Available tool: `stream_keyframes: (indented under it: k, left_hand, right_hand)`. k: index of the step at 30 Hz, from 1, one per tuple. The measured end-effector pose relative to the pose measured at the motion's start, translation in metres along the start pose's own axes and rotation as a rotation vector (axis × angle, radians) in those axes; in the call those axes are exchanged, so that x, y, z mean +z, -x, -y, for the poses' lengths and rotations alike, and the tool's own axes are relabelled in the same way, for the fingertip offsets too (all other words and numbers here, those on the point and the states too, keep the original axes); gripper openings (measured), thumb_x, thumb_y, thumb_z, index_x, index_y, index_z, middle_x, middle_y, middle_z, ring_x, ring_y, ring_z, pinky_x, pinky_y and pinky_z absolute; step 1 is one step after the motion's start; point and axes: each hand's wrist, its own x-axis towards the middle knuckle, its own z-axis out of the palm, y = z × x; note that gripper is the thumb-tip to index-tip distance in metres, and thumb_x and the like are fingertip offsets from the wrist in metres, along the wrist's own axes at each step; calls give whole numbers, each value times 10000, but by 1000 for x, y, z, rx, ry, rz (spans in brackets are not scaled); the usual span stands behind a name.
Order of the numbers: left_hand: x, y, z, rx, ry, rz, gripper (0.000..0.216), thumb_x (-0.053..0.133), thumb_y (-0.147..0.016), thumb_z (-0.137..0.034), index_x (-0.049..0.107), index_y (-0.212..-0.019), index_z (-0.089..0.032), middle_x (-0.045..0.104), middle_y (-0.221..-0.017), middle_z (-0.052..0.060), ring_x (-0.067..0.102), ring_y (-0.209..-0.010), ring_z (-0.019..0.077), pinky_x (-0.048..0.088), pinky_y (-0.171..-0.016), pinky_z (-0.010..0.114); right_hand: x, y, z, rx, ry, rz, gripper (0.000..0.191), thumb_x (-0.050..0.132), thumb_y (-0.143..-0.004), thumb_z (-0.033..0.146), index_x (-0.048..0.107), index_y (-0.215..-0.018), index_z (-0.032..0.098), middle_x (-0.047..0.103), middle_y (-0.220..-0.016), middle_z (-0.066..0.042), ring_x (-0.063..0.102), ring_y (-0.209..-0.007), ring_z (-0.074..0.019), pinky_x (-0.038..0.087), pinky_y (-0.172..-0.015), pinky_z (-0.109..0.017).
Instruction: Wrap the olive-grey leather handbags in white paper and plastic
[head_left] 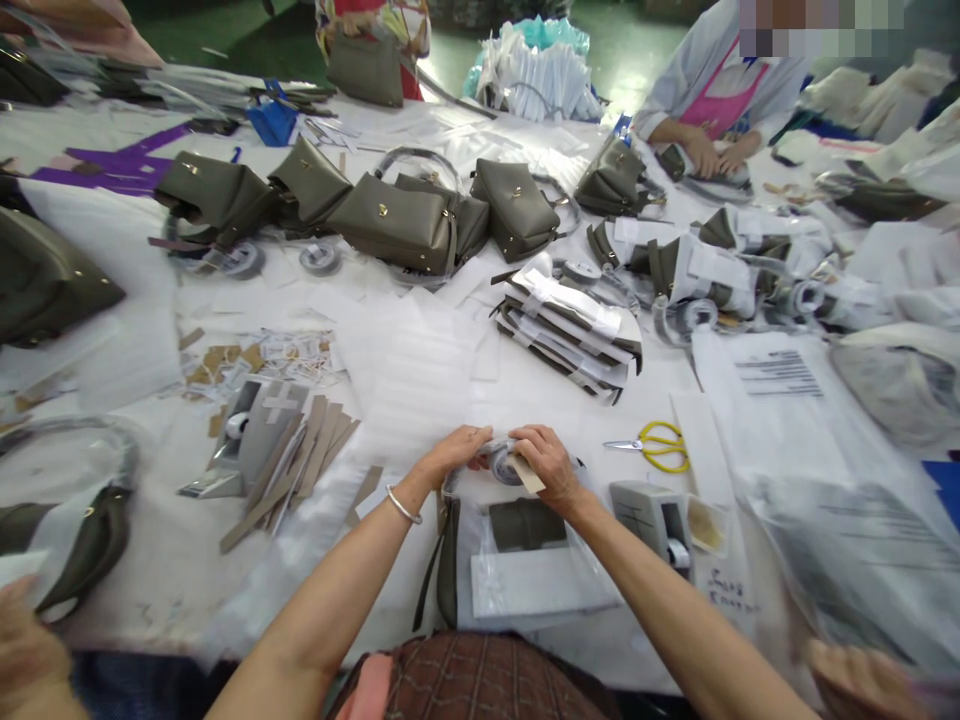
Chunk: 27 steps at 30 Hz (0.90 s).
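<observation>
The person's left hand point(457, 448) has its fingers curled in tight on the left side of a plastic-wrapped strap coil point(504, 466), while the right hand point(547, 465) bends narrowly over the other side, pinching a tan strip point(528, 475) too, right above an olive handbag point(528, 525) at the near edge.

Held beige card point(529, 476): one; tape dispensers point(636, 500): two; scissors point(663, 447): one.

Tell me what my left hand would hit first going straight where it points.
Your left hand would likely meet your right hand, just across a narrow gap; depth between them is hard to judge.
</observation>
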Motion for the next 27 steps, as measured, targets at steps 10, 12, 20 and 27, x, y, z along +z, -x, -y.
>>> stream_keyframes:
  k: [10,12,20,27]
  left_hand:
    - [10,-10,12,39,277,-131,502,632,-730,-646,575,-764,-148,514,-581,-36,415,-498,78,303,-470,214]
    - [4,-8,12,43,301,-126,519,696,-644,-643,586,-737,-144,502,-583,-39,389,-517,77,287,-478,217]
    - [-10,-12,5,-4,-137,-150,439,614,-714,-576,530,-597,-162,443,-522,-50,368,-511,94,277,-491,237]
    - [-5,-13,-6,95,-421,-339,84,563,-844,-233,596,-810,-164,603,-691,14,556,-704,167,352,-656,256]
  right_hand:
    - [12,-9,2,-6,-72,-74,331,472,-928,180,561,-1247,198,660,-1075,-120,593,-1035,-246,500,-911,-401]
    - [15,-7,4,-26,-85,-64,285,482,-921,168,588,-1183,208,659,-1057,-111,604,-1002,-234,514,-878,-380]
    - [31,-8,14,-80,-75,-14,173,534,-897,150,618,-1040,200,673,-1046,-112,619,-955,-226,525,-820,-358]
    - [35,2,12,-19,-116,-75,174,550,-913,156,667,-1027,215,696,-1124,-102,628,-1074,-220,523,-929,-385]
